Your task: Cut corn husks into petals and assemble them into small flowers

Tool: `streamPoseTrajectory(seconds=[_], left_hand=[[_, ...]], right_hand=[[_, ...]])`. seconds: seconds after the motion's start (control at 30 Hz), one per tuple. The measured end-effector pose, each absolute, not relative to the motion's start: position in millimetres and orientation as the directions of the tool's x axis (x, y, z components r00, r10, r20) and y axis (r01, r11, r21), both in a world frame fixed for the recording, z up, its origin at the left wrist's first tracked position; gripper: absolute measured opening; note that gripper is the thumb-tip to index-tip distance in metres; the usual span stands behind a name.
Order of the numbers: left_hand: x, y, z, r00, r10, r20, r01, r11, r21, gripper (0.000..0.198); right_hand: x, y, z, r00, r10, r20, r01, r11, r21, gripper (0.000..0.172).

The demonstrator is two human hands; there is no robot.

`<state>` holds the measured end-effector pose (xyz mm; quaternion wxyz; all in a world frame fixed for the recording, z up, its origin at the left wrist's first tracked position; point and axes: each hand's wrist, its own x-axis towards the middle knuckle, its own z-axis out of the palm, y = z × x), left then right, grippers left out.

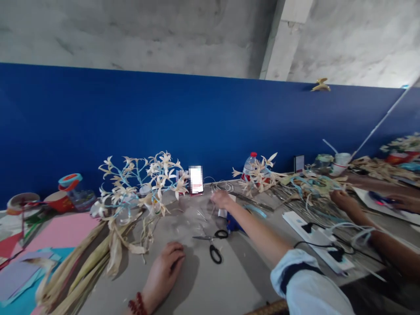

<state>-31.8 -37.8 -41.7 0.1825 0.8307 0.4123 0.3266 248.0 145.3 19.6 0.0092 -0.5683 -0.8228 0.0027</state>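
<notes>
My left hand, with a red bead bracelet at the wrist, rests on the grey table, its fingers loosely curled and no object showing in them. Stretched far forward, my right hand has its fingers drawn together near a coil of thin wire and a lit phone. What it holds, if anything, is too blurred to make out. Black-handled scissors lie apart between my hands. A blue tool sits partly hidden behind my right forearm.
Pale husk flowers on blue stems stand at the back left. Dried husks and pink paper lie left. A power strip with cords is at right, near another person's hand. A blue partition rises behind.
</notes>
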Motion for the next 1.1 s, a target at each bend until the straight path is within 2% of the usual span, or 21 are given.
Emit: streamPoseTrajectory(seconds=[0.17,0.27,0.33,0.5,0.6,0.7,0.8,0.87,1.0,1.03,1.1], left_hand=[[-32.6,-34.7,-41.5,0.425,0.816,0.392,0.541,-0.577,0.612,0.019],[-32.2,-36.0,-41.8,0.425,0.817,0.39,0.517,-0.572,0.637,0.019],[-31.3,-38.0,-40.6,0.422,0.825,0.376,0.489,-0.557,0.671,0.02],[-26.7,-43.2,-34.0,0.434,0.851,0.296,0.347,-0.461,0.817,0.024],[-23.0,-45.4,-31.9,0.395,0.882,0.257,0.248,-0.372,0.895,0.027],[-20.5,-47.4,-32.5,0.374,0.905,0.203,0.172,-0.283,0.943,0.026],[-21.1,-48.8,-34.0,0.32,0.937,0.141,0.141,-0.194,0.971,0.03],[-22.6,-49.2,-34.7,0.306,0.942,0.136,0.144,-0.187,0.972,0.029],[-23.5,-50.5,-36.0,0.367,0.912,0.182,0.148,-0.25,0.957,0.028],[-23.1,-50.8,-36.7,0.382,0.904,0.193,0.152,-0.268,0.951,0.028],[-22.3,-50.8,-38.6,0.386,0.9,0.202,0.168,-0.284,0.944,0.029]], right_hand=[[273.3,146.1,40.4,-0.295,0.953,0.066,0.897,0.3,-0.323,0.025],[275.3,123.7,44.6,-0.257,0.957,0.138,0.797,0.29,-0.53,0.009],[261.2,94.7,34.8,-0.259,0.954,0.148,0.695,0.291,-0.657,0.008],[200.7,4.3,-13.0,-0.394,0.919,0.028,0.462,0.224,-0.858,0.012],[174.6,-28.4,-32.2,-0.427,0.904,-0.028,0.223,0.076,-0.972,0.015],[162.9,-39.9,-41.8,-0.437,0.897,-0.062,0.119,-0.011,-0.993,0.02],[162.1,-43.5,-44.7,-0.414,0.909,-0.043,0.21,0.05,-0.976,0.016],[164.7,-44.2,-41.4,-0.355,0.934,0.044,0.322,0.167,-0.932,0.014],[166.4,-32.9,-22.0,-0.38,0.901,0.21,0.51,0.393,-0.765,0.036],[164.6,-25.4,-16.3,-0.418,0.882,0.218,0.559,0.439,-0.703,0.037],[157.9,-4.6,-7.5,-0.456,0.868,0.195,0.701,0.485,-0.523,0.025]])
